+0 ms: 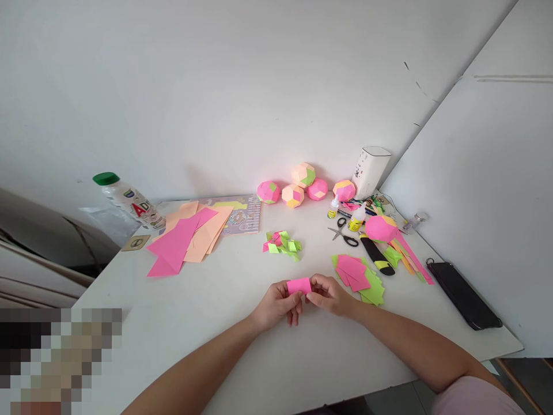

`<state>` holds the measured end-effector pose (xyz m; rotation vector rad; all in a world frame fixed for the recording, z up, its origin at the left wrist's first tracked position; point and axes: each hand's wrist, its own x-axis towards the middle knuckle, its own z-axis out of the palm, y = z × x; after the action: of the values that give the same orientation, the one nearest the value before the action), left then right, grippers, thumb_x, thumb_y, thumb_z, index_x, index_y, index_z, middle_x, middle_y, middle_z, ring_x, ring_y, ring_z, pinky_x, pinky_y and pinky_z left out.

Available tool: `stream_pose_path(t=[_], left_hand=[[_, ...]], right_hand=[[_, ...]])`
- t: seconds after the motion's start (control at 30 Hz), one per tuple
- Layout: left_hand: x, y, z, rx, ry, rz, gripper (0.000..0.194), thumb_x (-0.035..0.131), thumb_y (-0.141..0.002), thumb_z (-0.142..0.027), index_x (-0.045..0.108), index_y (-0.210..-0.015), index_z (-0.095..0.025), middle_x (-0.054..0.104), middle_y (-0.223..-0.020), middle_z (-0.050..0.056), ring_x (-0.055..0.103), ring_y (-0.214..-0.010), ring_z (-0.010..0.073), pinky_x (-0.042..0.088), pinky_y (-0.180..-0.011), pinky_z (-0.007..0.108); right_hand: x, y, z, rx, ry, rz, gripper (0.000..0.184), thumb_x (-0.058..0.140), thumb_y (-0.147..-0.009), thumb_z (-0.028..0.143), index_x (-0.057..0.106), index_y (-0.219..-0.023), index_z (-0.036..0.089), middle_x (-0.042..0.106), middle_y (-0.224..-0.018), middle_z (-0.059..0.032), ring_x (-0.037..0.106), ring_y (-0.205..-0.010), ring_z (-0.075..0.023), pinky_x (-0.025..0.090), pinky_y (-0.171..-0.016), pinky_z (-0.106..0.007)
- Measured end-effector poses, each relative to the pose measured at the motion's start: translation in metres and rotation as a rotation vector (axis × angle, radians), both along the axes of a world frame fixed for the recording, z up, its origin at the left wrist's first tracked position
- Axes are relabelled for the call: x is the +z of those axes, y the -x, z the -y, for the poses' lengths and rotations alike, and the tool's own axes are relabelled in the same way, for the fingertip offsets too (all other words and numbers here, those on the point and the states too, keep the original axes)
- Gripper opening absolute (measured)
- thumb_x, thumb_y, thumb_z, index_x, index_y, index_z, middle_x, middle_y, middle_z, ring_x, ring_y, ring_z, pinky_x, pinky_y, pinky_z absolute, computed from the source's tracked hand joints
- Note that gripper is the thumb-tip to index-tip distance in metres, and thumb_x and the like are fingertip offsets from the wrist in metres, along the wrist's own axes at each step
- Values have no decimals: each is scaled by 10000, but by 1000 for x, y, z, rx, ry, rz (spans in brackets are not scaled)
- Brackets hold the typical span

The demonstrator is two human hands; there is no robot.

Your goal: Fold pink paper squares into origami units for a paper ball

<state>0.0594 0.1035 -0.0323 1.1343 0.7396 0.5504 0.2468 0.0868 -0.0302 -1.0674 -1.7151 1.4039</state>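
Observation:
Between my two hands, above the white table, is a small pink piece of paper (299, 285). It looks like a rectangle and may be folded. My left hand (279, 302) pinches its left end, thumb along the lower edge. At the right end, the fingers and thumb of my right hand (326, 294) are closed on the same piece. Just right of my right hand lie overlapping pink paper squares (353, 272) and green paper squares (374, 286). Beyond my hands is a small heap of folded green and pink paper pieces (283, 244).
Several paper balls (292, 196) stand by the wall. Scissors (344, 233), glue bottles (356, 219), a black-and-yellow cutter (377, 253) and a black phone case (464, 295) are to the right. Pink and peach sheets (181, 242), a notebook (248, 216) and a green-capped bottle (129, 199) lie left.

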Motion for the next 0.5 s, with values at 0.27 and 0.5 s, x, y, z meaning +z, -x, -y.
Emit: stream_pose_path(t=[0.27,0.5], left_hand=[[-2,1,0,-23,-10,-5,291,577,-764,-413,508,-717,-134,591,-564,-4,573,-400,112,414,-336,196],[-3,5,4,-14,-9,25,280,576,-769,-404,504,-750,-134,607,-586,4,581,-403,114,421,-334,190]], right_hand=[[-2,5,-1,-11,-54,55,190,515,-802,288,535,-670,153,463,-566,34,358,-488,-77,286,-445,-205],[0,7,-2,-25,-31,13,134,520,-771,230,557,-673,146,536,-592,13,429,-514,-86,343,-468,-203]])
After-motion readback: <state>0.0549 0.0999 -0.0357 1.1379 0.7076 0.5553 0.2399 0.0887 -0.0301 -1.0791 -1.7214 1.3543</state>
